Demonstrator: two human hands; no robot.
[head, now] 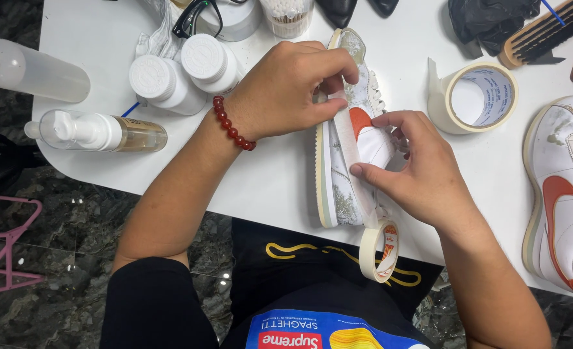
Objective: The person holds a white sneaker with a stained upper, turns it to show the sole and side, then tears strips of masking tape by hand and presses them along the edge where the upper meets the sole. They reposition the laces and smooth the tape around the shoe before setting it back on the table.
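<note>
The left hand [286, 87] presses down on a white sneaker [354, 129] lying on its side on the white table [273, 174], its fingers curled over the shoe's upper edge and the thumb pinning a strip of masking tape [350, 139] against the side. The right hand [422, 171] steadies the same shoe from the other side: its thumb lies on the tape just below the orange mark, and its other fingers are bent against the laces, grasping the upper. The tape runs from under the left thumb, past the right thumb, down to a small roll [379, 251] hanging off the table edge below the right fingers. A red bead bracelet [232, 124] sits on the left wrist. Beyond the left fingers stand two white-capped bottles [183, 72], and farther out lie a pump bottle [96, 131] and a clear bottle [31, 70]. Just past the right fingers sits a larger tape roll [474, 97]; well off to that side rests a second sneaker [564, 194], with a brush [545, 32] and a black cloth [487, 22] beyond it.
</note>
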